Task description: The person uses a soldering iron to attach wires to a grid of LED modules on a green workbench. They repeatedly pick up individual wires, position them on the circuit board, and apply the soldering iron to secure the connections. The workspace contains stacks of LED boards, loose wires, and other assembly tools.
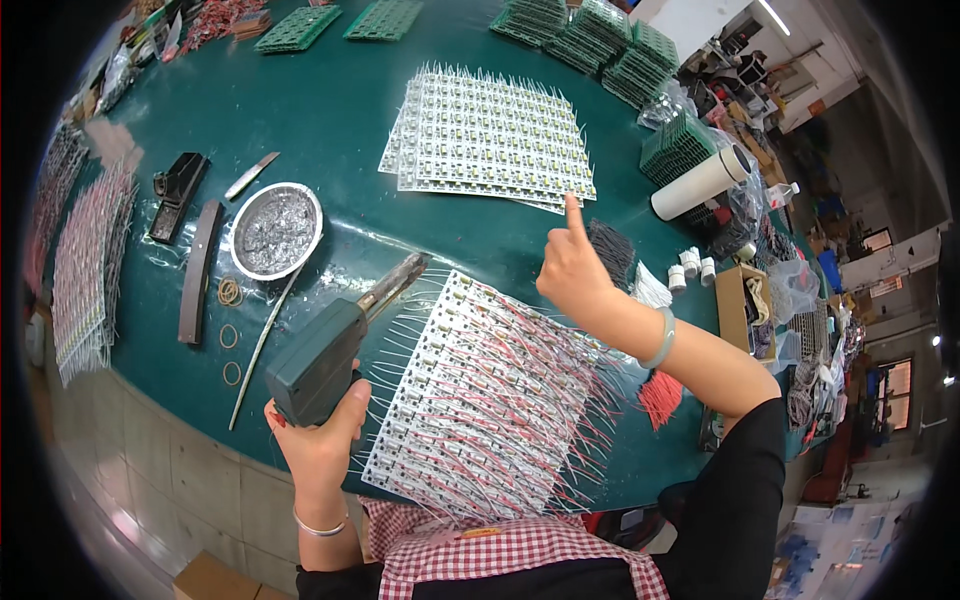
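Note:
My left hand (322, 430) is closed around the grip of a dark green pistol-shaped tool (318, 362). Its metal barrel (393, 283) points up and to the right, over the corner of a white circuit board panel (480, 400). Rows of red and white wires cover this panel, which lies close in front of me. Farther off, a stack of white circuit board panels (490, 135) bristles with thin pins. My right hand (575, 260) holds nothing; its index finger stretches to the stack's near right corner, the other fingers curled. Whether the fingertip touches the stack, I cannot tell.
Left of the tool stand a bowl of silvery material (318, 225), a long dark bar (200, 270) and rubber bands (229, 292). Wired panels (90, 280) lie at the left edge. Green panel stacks (640, 60), a white cylinder (700, 183) and red wires (660, 398) are at the right.

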Available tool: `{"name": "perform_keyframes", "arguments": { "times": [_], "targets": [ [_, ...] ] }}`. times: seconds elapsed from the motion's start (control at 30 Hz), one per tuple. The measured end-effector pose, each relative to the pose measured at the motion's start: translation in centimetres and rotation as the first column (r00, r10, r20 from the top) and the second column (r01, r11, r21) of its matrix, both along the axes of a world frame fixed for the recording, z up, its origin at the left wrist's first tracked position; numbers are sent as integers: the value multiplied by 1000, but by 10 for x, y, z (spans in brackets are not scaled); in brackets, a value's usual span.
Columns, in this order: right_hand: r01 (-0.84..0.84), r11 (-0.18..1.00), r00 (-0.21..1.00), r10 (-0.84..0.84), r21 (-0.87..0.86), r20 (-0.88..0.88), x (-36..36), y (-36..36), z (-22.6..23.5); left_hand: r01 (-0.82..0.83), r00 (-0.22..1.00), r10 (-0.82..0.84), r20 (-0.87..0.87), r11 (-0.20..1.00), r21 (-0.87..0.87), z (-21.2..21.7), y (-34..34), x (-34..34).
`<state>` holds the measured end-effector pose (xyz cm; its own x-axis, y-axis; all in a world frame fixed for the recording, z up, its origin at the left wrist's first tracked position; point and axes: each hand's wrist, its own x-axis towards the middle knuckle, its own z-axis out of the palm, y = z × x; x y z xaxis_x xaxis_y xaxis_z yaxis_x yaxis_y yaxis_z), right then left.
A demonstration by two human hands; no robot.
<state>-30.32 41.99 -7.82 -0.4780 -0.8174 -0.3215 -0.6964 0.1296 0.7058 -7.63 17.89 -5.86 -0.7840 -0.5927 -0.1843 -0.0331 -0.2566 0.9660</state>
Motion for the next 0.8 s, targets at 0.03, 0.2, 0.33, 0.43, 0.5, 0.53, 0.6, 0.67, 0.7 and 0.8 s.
{"name": "perform_keyframes", "arguments": {
  "times": [0.03, 0.2, 0.33, 0.43, 0.5, 0.53, 0.6, 0.67, 0.7, 0.8],
  "targets": [
    [-25, 998, 1000, 26, 62, -9, 1, -1, -1, 11, 1000, -11, -6, 1000, 1, -1, 0, -1],
    [-63, 958, 998, 61, 279, 15, 7, -3, -7, 43, 998, -43, 39, 999, -7, -5, 3, 1],
    [-52, 990, 997, 59, 130, -51, 7, 7, -18, 17, 1000, -17, 8, 1000, 5, -3, 3, -2],
    [195, 980, 961, -201, 49, 191, 10, 6, -22, 27, 999, -27, 17, 999, 30, -1, 6, -3],
    [191, 960, 971, -155, -204, 181, 7, 10, -21, 38, 999, -38, 29, 999, 5, -3, 5, -3],
    [184, 928, 976, -134, -324, 171, 6, 11, -20, 43, 998, -43, 35, 999, -4, -4, 4, -3],
    [186, 792, 949, 9, -581, 316, 14, 2, -9, 65, 996, -65, 55, 998, -12, -10, 2, -3],
    [262, 611, 889, 149, -747, 434, 27, -3, -9, 68, 996, -67, 59, 997, -19, -14, 4, -5],
    [309, 540, 863, 186, -783, 469, 33, -9, -13, 55, 997, -53, 55, 998, -28, -14, 6, -6],
    [437, 371, 787, 283, -819, 548, 46, -23, -25, 56, 996, -52, 71, 996, -65, -15, 8, -9]
  ]
}}
